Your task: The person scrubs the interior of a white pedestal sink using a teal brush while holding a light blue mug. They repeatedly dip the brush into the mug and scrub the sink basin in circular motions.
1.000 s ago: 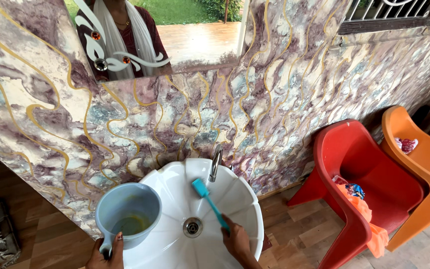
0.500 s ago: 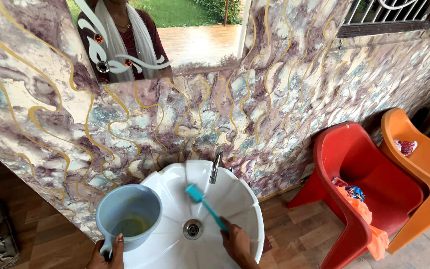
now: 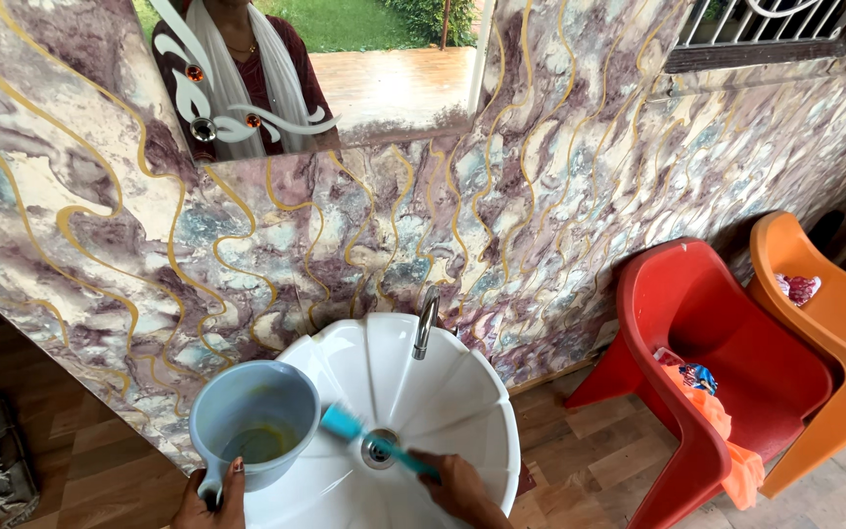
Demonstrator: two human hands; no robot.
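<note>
Head view: left hand (image 3: 210, 502) grips the blue mug's (image 3: 253, 421) handle at 7 o'clock over the white sink (image 3: 443, 392); right hand (image 3: 457, 485) clamps a teal brush (image 3: 369, 441), bristles touching the mug's rim

No pkgs, labels, signs or screens in your view, nothing of that kind near either hand or elsewhere in frame.
</note>
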